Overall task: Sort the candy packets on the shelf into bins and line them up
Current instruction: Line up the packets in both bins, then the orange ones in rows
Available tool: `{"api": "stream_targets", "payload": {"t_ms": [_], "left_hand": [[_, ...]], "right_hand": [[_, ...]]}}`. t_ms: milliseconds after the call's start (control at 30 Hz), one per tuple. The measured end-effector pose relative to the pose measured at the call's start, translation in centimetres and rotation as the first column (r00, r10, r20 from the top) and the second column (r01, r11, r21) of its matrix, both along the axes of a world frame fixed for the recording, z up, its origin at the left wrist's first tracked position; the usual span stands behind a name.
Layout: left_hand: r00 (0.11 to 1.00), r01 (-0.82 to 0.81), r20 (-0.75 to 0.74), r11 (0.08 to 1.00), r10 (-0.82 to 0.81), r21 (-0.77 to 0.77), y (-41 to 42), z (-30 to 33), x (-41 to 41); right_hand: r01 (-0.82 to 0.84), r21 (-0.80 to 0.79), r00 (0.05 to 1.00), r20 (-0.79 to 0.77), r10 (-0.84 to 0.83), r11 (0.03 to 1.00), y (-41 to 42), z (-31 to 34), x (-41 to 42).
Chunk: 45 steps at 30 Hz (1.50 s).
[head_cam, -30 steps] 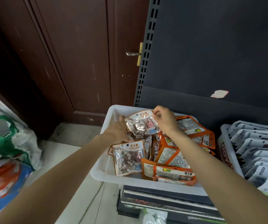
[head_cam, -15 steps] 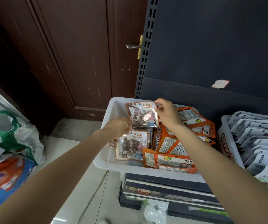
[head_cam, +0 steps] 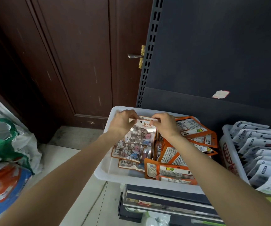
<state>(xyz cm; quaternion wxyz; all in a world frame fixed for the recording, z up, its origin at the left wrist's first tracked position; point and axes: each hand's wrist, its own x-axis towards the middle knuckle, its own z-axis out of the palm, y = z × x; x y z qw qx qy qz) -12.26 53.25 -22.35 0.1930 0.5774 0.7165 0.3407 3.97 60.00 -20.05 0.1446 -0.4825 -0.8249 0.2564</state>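
Observation:
A clear stone candy packet (head_cam: 140,133) with an orange header stands upright near the back of the white bin (head_cam: 103,172). My left hand (head_cam: 123,122) pinches its top left corner and my right hand (head_cam: 165,126) pinches its top right corner. Below it lie more stone candy packets (head_cam: 129,150) on the bin's left side. Orange packets (head_cam: 169,172) are piled loosely on the bin's right side, some showing their printed backs.
A second white bin (head_cam: 226,149) at the right holds several grey-white packets lined up in a row. A dark shelf back panel (head_cam: 213,62) rises behind both bins. A brown door (head_cam: 76,62) and plastic bags (head_cam: 5,144) on the floor are at the left.
Both hands lifted the stone candy packet from the pile toward the bin's back and stood it upright. My left hand shifted from the packet's side to its top left corner.

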Motion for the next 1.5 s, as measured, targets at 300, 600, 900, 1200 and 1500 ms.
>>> {"api": "stream_targets", "payload": {"t_ms": [300, 600, 900, 1200, 1500], "left_hand": [[0.973, 0.129, -0.134, 0.929, -0.185, -0.346, -1.5, -2.7, -0.8], [0.89, 0.194, -0.237, 0.795, -0.39, -0.575, -0.7, -4.7, -0.7], [0.93, 0.172, -0.195, 0.84, -0.31, -0.515, -1.6, -4.1, -0.3], [0.897, 0.153, -0.342, 0.922, -0.281, -0.357, -3.0, -0.6, -1.1], [0.937, 0.06, -0.332, 0.986, -0.109, -0.155, -2.8, 0.3, -0.9]], "right_hand": [[0.196, 0.175, 0.98, -0.017, -0.196, 0.965, 0.7, 0.4, 1.9], [0.209, 0.165, 0.977, -0.067, -0.2, 0.964, 0.4, 0.4, 2.0], [0.255, 0.219, 0.966, -0.104, -0.237, 0.942, 0.1, 1.0, 1.8], [0.271, 0.212, 0.941, -0.264, -0.212, 0.939, -0.1, 3.2, 1.3], [0.042, 0.032, 0.961, -0.273, -0.031, 0.999, 0.1, 1.3, 1.4]]}}
